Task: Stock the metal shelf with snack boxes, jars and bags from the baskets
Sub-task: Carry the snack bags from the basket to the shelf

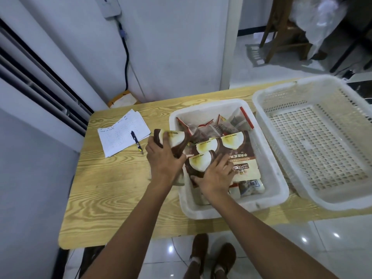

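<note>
- Over the basket's (221,208) left rim, the left hand (161,156) has a brown bag (175,139) up in the air, fingers curled over its pale cap and thumb clamped on the brown body.
- That bag is tilted: long axis runs from the wrist up and away, cap end pointing far and a touch left, out over the table (120,188).
- Inside the basket, the right hand (215,176) lies on the next bag (199,164), fingers spread across its face, thumb against the near edge; it presses rather than lifts, as far as I can tell.
- Here is the key relation: the next bag sits directly under the right palm, just right of the left hand, so the right hand is plainly the nearer one.
- Its long axis looks roughly near-to-far, cap end away and skewed left, atop more bags (233,141) lying the same way.
- Beside it, the empty basket (342,202) waits; the shelf is out of view, so the carry direction can't be called.
</note>
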